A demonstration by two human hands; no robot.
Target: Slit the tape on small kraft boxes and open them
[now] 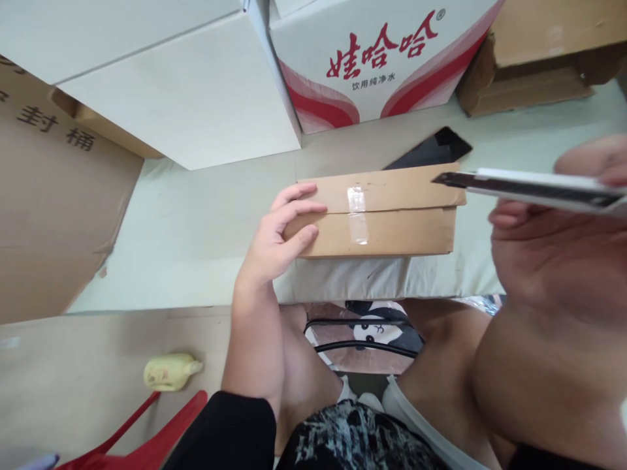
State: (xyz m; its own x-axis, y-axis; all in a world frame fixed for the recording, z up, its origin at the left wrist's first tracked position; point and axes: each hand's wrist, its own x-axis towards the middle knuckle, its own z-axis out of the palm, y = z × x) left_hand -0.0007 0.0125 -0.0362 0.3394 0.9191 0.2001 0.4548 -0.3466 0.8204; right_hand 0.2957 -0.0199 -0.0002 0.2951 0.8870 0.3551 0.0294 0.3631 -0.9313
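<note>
A brown cardboard box (pixel 406 230) lies near the front edge of the cloth-covered table, a strip of clear tape (pixel 358 215) running across the seam on its near side. My left hand (pixel 284 228) grips the box's left end, fingers on its upper part and thumb lower down. At the right, my right hand (pixel 553 241) is raised close to the camera and holds a utility knife (pixel 539 189). The knife's dark blade points left, and its tip overlaps the box's right end in view; whether it touches cannot be told.
Behind the box stand a white carton with red lettering (pixel 386 59), a plain white box (pixel 196 98) and an open cardboard box (pixel 539 52). A dark object (pixel 431 150) lies behind the box. A yellow bottle (pixel 169 372) is on the floor at left.
</note>
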